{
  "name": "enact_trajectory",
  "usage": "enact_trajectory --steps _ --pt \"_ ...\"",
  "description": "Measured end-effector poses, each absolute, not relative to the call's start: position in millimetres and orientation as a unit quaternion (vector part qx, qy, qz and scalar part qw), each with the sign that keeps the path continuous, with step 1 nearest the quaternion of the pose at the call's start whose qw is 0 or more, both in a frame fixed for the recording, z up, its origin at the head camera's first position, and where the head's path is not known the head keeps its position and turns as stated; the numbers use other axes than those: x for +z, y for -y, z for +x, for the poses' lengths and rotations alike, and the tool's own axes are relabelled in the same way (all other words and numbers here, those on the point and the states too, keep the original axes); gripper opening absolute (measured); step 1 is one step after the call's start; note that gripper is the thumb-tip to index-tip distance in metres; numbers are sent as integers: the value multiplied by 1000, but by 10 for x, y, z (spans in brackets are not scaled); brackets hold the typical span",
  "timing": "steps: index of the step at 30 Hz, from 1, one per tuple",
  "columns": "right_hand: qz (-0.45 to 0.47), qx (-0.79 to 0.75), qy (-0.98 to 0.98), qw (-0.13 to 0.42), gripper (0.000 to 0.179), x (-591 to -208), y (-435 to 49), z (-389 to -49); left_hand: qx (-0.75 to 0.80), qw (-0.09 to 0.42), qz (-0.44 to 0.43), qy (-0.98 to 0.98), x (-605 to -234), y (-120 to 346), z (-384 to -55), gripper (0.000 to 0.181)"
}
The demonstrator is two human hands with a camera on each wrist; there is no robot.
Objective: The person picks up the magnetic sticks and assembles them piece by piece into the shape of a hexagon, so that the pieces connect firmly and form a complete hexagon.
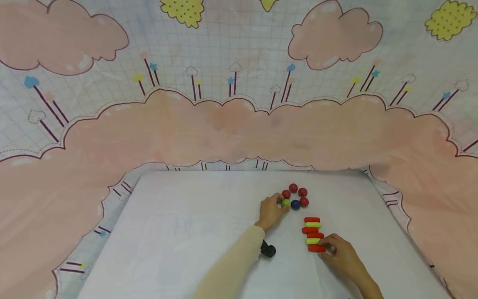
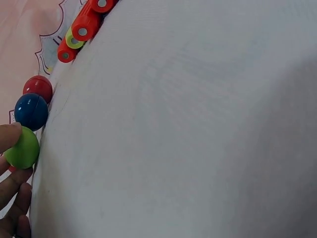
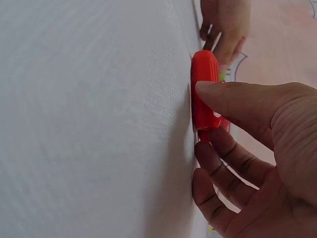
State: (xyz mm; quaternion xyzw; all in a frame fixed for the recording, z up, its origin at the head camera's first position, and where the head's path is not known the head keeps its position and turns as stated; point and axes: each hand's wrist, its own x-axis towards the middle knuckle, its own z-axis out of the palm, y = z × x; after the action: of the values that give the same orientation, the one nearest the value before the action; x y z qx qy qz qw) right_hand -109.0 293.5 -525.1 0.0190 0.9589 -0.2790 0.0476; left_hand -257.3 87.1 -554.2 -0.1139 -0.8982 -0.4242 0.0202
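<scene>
On the counter, the left hand pinches a green ball beside a blue ball, and the right hand grips the nearest cylinder (a red one) of a row. Four red balls complete a ring.

The L part of the tabletop is offering wide room; the L sleeve is blocking the way to the rods. Btw. balls and rods, small gap is lying free; R hand is obstructing rods' near end.
</scene>
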Motion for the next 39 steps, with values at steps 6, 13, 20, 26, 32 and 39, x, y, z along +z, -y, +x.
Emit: enact_trajectory --steps 6,13,20,26,32,39 --pt "30 -282 -958 54 25 -5297 -2941 -1069 -434 11 -105 895 -5550 -845 -2498 27" --pt "41 -276 -958 69 23 -5377 -2930 -980 -441 -9 -114 890 -5531 -840 -2389 27" --pt "28 -272 -958 82 23 -5278 -2894 -1016 -485 -3 -137 863 -5477 -734 -2387 28" --pt "4 -275 -958 83 26 -5122 -2854 -1087 -496 -10 -130 858 -5476 -623 -2401 27" --pt "-41 -270 -961 47 24 -4981 -2826 -1213 -522 -16 -140 841 -5436 -486 -2393 27" --pt "-47 -283 -958 20 28 -4900 -2755 -1361 -552 -21 -144 821 -5403 -342 -2381 28"
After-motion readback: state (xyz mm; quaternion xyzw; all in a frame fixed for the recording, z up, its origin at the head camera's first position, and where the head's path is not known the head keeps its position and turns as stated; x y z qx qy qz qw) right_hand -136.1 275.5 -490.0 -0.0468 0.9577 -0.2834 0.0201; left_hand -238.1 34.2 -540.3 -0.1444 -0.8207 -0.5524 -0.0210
